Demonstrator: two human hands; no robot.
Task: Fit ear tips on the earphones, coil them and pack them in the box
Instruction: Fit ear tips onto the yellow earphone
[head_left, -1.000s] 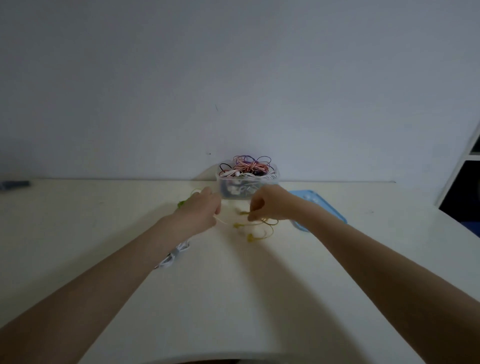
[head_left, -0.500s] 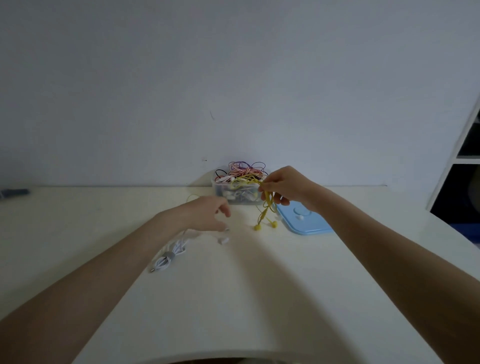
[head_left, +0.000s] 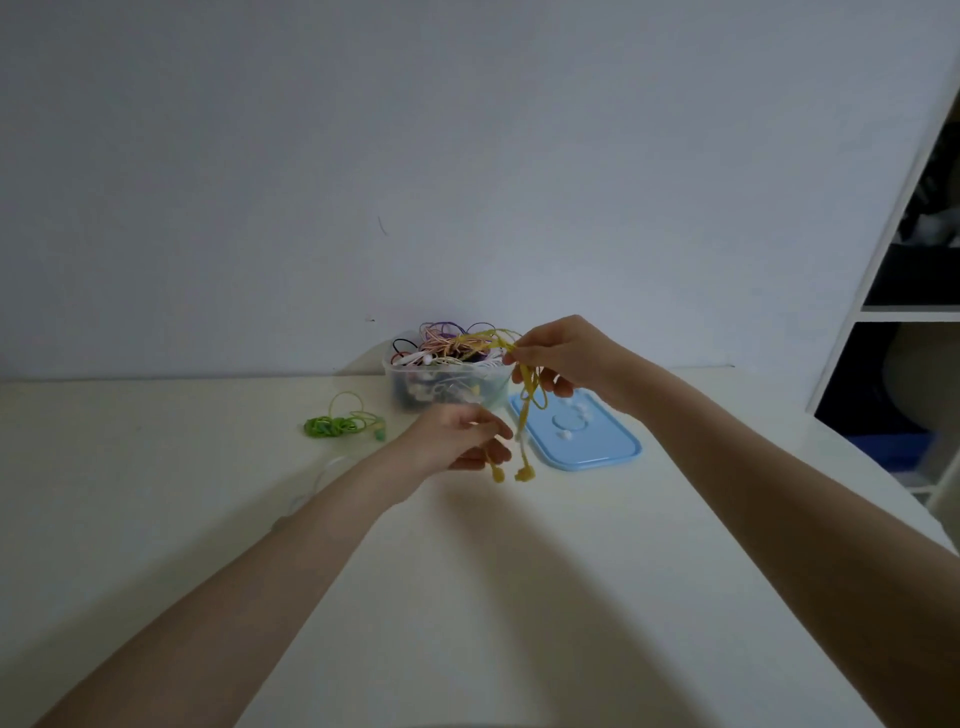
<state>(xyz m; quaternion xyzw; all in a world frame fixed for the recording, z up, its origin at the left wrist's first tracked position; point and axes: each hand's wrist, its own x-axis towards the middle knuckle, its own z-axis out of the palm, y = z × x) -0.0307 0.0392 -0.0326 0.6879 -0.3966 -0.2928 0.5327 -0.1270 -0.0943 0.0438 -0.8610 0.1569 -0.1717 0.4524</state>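
My right hand (head_left: 558, 358) pinches the yellow earphones (head_left: 530, 395) by their cable, up in the air beside the clear box (head_left: 415, 387). The cable hangs down in loops, and its two yellow buds dangle just above the table. My left hand (head_left: 457, 439) is lower, right against the hanging cable, with thumb and fingers curled together. A small white ear tip (head_left: 519, 433) shows at its fingertips. The box is heaped with coiled earphones of several colours.
A blue lid (head_left: 597, 447) lies right of the box with white ear tips (head_left: 566, 434) on it. Coiled green earphones (head_left: 332, 423) lie left of the box. White earphones (head_left: 322, 475) lie partly under my left forearm. A shelf unit (head_left: 909, 312) stands at far right.
My right hand lifted the yellow earphones off the table to beside the box. My left hand let go of the cable, reached to the table, then rose to the hanging cable.
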